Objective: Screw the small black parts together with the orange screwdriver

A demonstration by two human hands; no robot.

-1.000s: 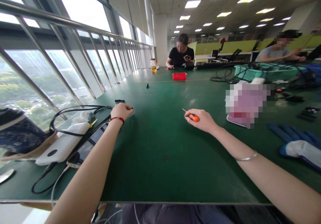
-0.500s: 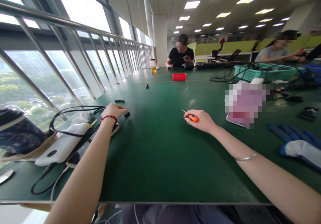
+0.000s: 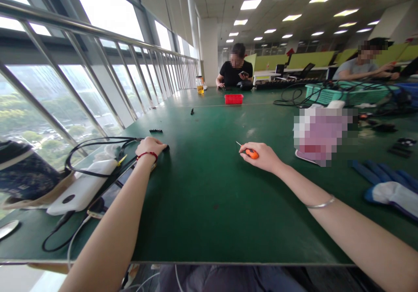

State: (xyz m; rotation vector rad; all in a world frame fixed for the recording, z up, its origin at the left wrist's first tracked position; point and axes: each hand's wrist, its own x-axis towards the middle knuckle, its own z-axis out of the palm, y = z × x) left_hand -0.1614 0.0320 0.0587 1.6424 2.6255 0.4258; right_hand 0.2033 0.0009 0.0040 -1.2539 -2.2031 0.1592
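My right hand is wrapped around a small screwdriver with an orange and black handle; its thin metal shaft points up and left. On the left, my left hand rests at the table surface, fingers closed at a small black part. Most of that part and some of the fingers are hidden behind the hand. A narrow black strip-like piece lies just beyond this hand, and another small black piece sits farther off on the green table.
Left of my forearm are a white device, looped black cables and a dark patterned bag. A red basket stands far ahead. To the right lie blue-white gloves and a green basket. Two people sit beyond.
My left hand has shifted right, onto the small black part that was just beyond its fingertips. The right hand and screwdriver have stayed in place.
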